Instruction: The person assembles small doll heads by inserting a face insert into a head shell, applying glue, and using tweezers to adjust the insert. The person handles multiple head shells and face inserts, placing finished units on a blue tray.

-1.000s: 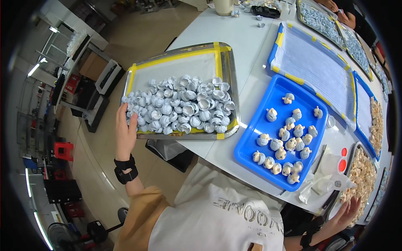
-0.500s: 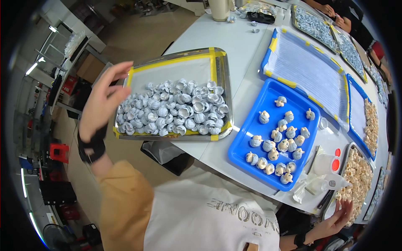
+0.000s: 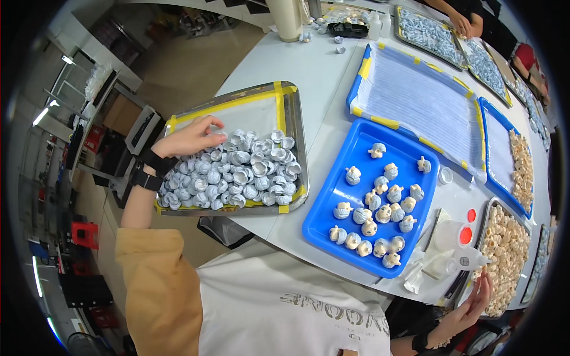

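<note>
My left hand reaches over a metal tray edged with yellow tape, thumb and forefinger apart above a heap of pale blue-grey hollow shells. Nothing shows between those fingers. At the right, my right hand is at the near edge of a tray heaped with small cream-coloured pieces. Its fingertips are drawn together; what they hold, if anything, is too small to make out. Between my hands lies a blue plastic tray with doll heads, several wearing a blue-grey shell as hair.
A paper-lined blue tray with yellow tape lies farther back. Near the right hand are a squeeze bottle, a clear container and red round caps. A tall pale container stands at the back. Another person's hands work at the far right.
My left hand has moved from the left edge of the metal tray to the right, over the shells. My right hand's fingers have drawn together. The whole view has shifted slightly.
</note>
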